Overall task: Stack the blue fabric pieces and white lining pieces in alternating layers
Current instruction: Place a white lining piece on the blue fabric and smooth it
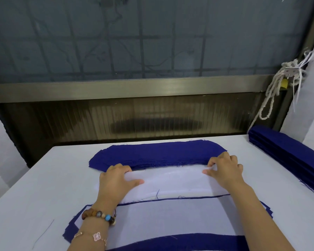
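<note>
The fingers (135,182) of the left hand (116,180) and the right hand (225,171) pinch the far edge of the white lining piece (172,180). Just behind it lies a blue fabric pile (158,153). Just in front lies a blue and white stack (161,220) on the surface (34,178).

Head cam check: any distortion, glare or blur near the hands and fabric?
Head view: wide-angle bowing curves the window rail and table; soft even light, faint shadows under left hand and right hand; white lining barely contrasts with the table; blue stack sharp.
</note>
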### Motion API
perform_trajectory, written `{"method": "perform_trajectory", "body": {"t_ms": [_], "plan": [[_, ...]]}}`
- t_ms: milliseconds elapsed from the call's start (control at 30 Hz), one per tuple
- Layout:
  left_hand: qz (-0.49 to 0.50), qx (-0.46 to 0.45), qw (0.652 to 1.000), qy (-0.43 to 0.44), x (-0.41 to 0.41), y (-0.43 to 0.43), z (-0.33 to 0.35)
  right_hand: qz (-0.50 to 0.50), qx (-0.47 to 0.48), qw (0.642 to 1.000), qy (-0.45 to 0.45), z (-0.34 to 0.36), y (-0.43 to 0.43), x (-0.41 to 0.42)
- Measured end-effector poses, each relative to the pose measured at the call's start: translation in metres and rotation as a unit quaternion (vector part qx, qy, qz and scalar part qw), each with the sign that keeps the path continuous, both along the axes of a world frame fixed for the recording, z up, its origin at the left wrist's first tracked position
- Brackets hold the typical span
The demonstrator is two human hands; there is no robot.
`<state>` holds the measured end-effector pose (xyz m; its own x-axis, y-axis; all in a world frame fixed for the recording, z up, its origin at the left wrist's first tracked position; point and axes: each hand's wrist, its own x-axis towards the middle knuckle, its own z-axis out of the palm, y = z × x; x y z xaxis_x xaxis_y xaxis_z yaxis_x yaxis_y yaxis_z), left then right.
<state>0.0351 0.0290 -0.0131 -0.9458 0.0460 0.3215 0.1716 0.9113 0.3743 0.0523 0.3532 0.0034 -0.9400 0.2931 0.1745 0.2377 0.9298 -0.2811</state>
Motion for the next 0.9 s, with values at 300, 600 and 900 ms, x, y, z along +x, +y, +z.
{"method": "perform_trajectory", "body": {"t_ms": [300, 600, 900], "plan": [[-0.011, -0.008, 1.0, -0.009, -0.001, -0.02, 0.001, 0.022, -0.055, 0.998, 0.027, -0.001, 0.015, -0.002], [-0.012, -0.008, 1.0, -0.021, 0.0, -0.026, 0.003, -0.086, -0.066, 0.993, -0.047, -0.002, 0.037, 0.001], [0.009, 0.105, 0.992, -0.062, 0.005, -0.055, 0.012, -0.169, -0.091, 0.978, -0.081, -0.003, 0.04, 0.0]]}}
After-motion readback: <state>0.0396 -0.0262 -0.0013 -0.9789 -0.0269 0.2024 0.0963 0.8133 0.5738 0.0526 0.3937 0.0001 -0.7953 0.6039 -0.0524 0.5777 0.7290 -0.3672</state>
